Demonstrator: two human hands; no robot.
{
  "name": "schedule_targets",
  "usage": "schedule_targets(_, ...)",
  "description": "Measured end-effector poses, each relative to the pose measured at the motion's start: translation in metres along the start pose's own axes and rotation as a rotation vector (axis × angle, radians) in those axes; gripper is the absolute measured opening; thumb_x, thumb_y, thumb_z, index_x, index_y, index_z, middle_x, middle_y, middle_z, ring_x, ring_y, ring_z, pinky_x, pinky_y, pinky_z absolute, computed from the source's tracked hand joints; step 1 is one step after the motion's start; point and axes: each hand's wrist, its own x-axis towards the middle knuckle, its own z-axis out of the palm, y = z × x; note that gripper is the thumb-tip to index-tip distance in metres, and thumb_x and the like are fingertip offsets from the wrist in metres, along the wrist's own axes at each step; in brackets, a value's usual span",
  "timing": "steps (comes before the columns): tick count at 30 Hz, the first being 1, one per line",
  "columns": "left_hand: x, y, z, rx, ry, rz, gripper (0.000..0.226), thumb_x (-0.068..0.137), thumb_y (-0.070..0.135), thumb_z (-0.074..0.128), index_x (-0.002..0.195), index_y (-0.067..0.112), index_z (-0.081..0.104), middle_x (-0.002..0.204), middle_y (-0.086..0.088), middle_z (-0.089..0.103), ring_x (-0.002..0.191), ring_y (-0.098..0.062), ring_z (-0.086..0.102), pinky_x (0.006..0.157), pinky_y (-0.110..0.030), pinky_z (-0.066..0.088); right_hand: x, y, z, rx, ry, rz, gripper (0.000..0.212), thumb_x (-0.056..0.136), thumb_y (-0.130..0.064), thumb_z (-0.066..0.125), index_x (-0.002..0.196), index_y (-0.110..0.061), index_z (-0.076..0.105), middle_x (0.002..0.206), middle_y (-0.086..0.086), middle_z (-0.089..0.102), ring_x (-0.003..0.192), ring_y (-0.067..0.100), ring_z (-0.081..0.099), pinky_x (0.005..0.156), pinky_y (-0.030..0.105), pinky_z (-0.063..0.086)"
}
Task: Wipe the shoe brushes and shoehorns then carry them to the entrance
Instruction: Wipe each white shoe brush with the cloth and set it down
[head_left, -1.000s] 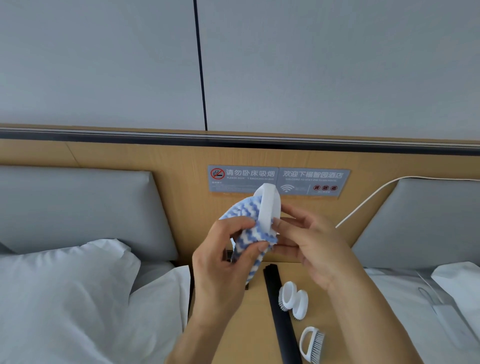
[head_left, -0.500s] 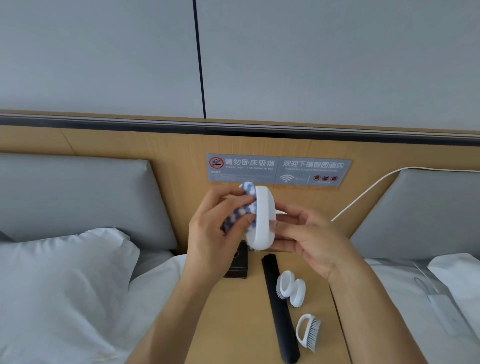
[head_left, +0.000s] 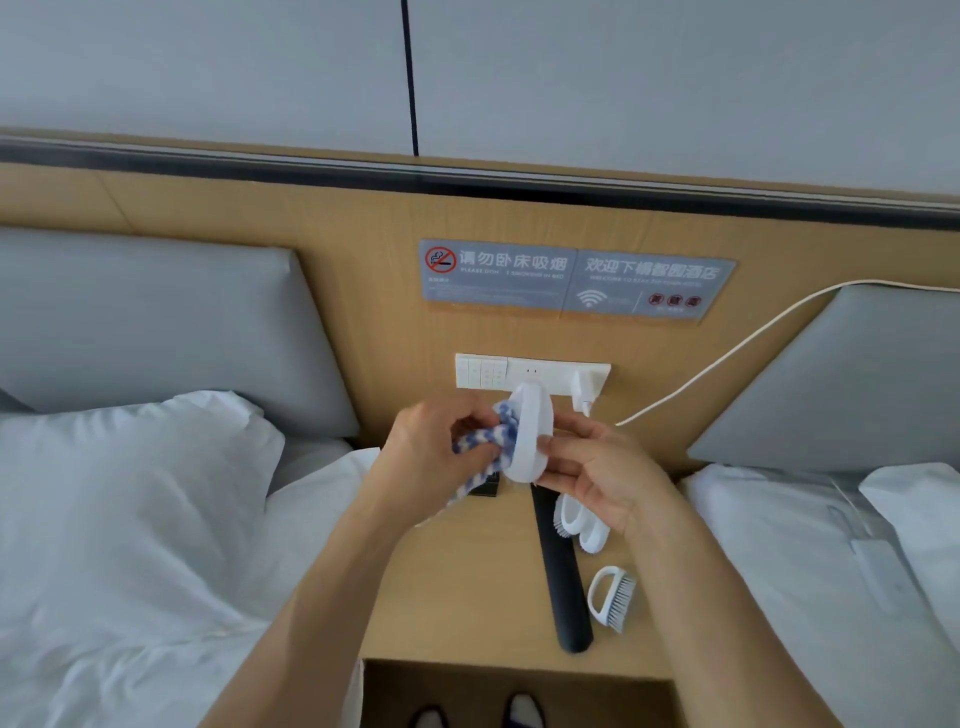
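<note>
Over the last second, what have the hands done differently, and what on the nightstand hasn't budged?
The left hand bunched the blue-and-white cloth, earlier spread behind the white brush, and rubs it against the brush's side. Both hands sank lower before the headboard. The right hand kept gripping the brush. Unmoved on the nightstand: the black shoehorn, the pair of white brushes and the handled brush.

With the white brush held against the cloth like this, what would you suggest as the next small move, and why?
Probably draw the blue-and-white cloth, gripped by the left hand, across the white brush that the right hand pinches. Cloth and brush already touch, and the black shoehorn and other brushes wait on the nightstand.
</note>
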Motion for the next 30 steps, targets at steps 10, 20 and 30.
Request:
schedule_targets(10,-0.01,-0.088,0.013,-0.261,0.321,-0.403,0.005,0.088,0.022,0.067,0.09,0.026,0.064,0.075,0.011,0.067,0.063,0.003,0.059,0.058,-0.013,0.046,0.066,0.085,0.015,-0.041,0.043,0.289,0.044,0.093,0.006,0.062,0.133,-0.008,0.053,0.129,0.02,0.064,0.11,0.034,0.067,0.09,0.047,0.059)
schedule_targets(20,-0.049,-0.181,0.054,-0.244,0.411,-0.736,0.008,0.092,0.029,0.066,0.091,0.023,0.06,0.087,0.007,0.066,0.085,-0.014,0.066,0.079,-0.04,0.059,0.128,0.216,0.009,-0.333,0.215,0.534,0.046,0.089,-0.001,0.071,0.131,-0.013,0.059,0.127,0.015,0.063,0.1,0.025,0.067,0.073,0.031,0.058)
schedule_targets(30,-0.07,-0.242,0.075,-0.222,0.415,-0.825,0.012,0.09,0.028,0.066,0.094,0.017,0.063,0.091,0.001,0.069,0.086,-0.019,0.068,0.078,-0.046,0.059,0.19,0.307,0.019,-0.349,0.254,0.602,0.023,0.088,0.003,0.071,0.11,-0.002,0.065,0.12,0.021,0.069,0.102,0.032,0.07,0.077,0.035,0.058)
